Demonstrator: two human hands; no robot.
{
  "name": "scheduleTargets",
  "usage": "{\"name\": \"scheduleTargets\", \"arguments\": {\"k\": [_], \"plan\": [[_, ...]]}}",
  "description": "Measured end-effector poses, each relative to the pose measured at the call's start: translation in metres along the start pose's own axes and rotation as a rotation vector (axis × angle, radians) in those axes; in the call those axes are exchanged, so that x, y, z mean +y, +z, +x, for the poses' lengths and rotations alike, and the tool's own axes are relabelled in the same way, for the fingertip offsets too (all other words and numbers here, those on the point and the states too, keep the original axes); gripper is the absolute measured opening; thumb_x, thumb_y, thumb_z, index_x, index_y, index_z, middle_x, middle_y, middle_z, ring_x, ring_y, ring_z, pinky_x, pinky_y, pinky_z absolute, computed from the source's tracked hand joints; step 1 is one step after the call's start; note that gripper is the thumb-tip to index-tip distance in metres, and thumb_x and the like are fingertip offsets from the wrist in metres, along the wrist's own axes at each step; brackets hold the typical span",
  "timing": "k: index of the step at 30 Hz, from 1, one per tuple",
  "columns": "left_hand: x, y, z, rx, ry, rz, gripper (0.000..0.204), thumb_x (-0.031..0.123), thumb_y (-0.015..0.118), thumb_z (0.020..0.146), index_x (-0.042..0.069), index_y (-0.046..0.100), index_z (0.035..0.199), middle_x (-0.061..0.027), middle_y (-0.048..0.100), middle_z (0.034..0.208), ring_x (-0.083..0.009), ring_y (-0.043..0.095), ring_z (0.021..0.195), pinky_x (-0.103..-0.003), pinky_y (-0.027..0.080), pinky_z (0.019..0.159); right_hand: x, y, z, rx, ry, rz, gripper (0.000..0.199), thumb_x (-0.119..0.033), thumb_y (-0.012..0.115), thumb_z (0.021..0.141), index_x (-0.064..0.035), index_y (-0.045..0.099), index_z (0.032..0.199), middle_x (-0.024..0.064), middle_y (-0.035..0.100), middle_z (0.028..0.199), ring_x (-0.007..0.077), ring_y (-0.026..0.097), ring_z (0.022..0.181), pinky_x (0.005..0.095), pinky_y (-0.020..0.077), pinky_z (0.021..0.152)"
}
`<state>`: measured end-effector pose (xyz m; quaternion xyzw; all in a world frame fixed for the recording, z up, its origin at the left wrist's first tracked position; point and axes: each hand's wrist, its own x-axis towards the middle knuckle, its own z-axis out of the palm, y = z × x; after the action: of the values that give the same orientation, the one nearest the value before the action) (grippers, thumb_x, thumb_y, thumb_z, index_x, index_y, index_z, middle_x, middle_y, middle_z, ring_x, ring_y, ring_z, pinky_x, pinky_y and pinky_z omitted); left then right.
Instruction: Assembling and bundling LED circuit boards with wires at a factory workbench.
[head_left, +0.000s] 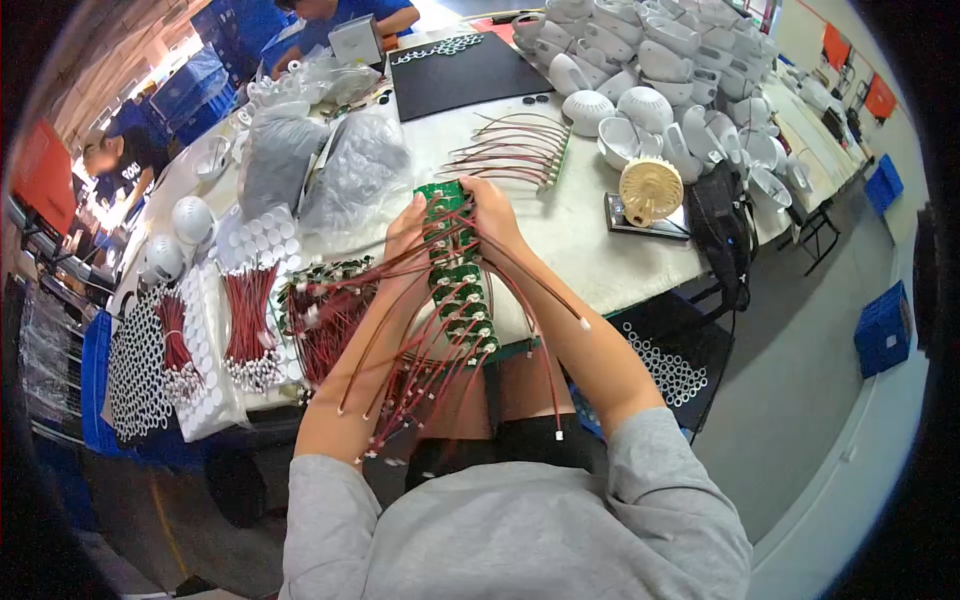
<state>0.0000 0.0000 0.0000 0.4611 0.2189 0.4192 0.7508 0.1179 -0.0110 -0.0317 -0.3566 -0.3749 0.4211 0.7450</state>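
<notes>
A long green circuit board panel (pixel 457 275) is held up between my two hands, over the table's near edge. My left hand (pixel 404 232) grips its left side near the far end. On the opposite edge, my right hand (pixel 492 212) has its fingers wrapped round the board. Many dark red wires with small white plugs hang from the panel across both forearms. Beyond my right hand, another green board strip (pixel 557 165) lies on the table with its wires fanned out to the left. Left of my forearm sits a tangled pile of wired boards (pixel 335 325).
Bundles of red wires (pixel 250 310) lie on white sheets at the left. Grey plastic bags (pixel 357 170) and a black mat (pixel 465 75) are farther back. White plastic housings (pixel 665 50) are heaped at the far right, near a beige fan-like part (pixel 651 191). Other people work beyond the table.
</notes>
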Motion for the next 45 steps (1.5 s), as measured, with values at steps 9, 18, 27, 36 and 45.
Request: {"name": "scheduleTargets", "arguments": {"k": [9, 18, 27, 36, 45], "plan": [[-0.014, -0.031, 0.009, -0.308, -0.223, -0.399, 0.021, 0.026, 0.042, 0.085, 0.007, 0.050, 0.084, -0.0006, 0.052, 0.065, -0.0108, 0.047, 0.048, -0.023, 0.040, 0.044, -0.016, 0.013, -0.014, 0.075, 0.158, 0.197, 0.021, -0.024, 0.046, 0.078, -0.0050, 0.052, 0.075, 0.0037, 0.052, 0.064, 0.0122, 0.049, 0.054, 0.0247, 0.0399, 0.050], [0.009, -0.017, -0.012, -0.510, -0.215, -0.463, 0.026, 0.031, 0.034, 0.087, 0.008, 0.045, 0.081, -0.0021, 0.043, 0.045, -0.0140, 0.036, 0.033, -0.028, 0.031, 0.034, -0.035, 0.012, -0.013, -0.259, 0.255, 0.688, 0.032, -0.030, 0.038, 0.082, -0.0079, 0.037, 0.059, 0.0035, 0.033, 0.048, 0.0136, 0.032, 0.041, 0.0252, 0.0283, 0.040], [0.094, -0.085, -0.034, 0.015, -0.037, -0.134, 0.033, 0.038, 0.035, 0.085, 0.012, 0.043, 0.067, -0.0025, 0.036, 0.037, -0.0156, 0.032, 0.027, -0.029, 0.028, 0.030, -0.066, -0.038, 0.001, -0.430, -0.353, -0.492, 0.027, -0.026, 0.040, 0.081, -0.0022, 0.044, 0.067, 0.0079, 0.041, 0.049, 0.0215, 0.041, 0.044, 0.0293, 0.0335, 0.042], [0.037, -0.057, -0.001, 0.119, 0.137, 0.301, 0.031, 0.031, 0.041, 0.086, 0.004, 0.053, 0.077, 0.0024, 0.047, 0.065, -0.0067, 0.041, 0.058, -0.022, 0.035, 0.052, 0.003, -0.031, 0.035, -0.409, -0.542, -1.624, 0.020, -0.023, 0.046, 0.074, -0.0041, 0.049, 0.073, 0.0144, 0.053, 0.066, 0.0319, 0.052, 0.061, 0.0425, 0.0411, 0.056], [0.009, -0.033, 0.054, 0.251, 0.306, 0.459, 0.042, 0.033, 0.034, 0.087, 0.002, 0.044, 0.060, -0.0005, 0.040, 0.050, -0.0072, 0.036, 0.049, -0.027, 0.032, 0.045, -0.040, -0.005, -0.021, -0.153, 0.204, -0.531, 0.033, -0.033, 0.036, 0.085, -0.0042, 0.049, 0.090, 0.0044, 0.051, 0.077, 0.0101, 0.049, 0.069, 0.0243, 0.0422, 0.054]]}}
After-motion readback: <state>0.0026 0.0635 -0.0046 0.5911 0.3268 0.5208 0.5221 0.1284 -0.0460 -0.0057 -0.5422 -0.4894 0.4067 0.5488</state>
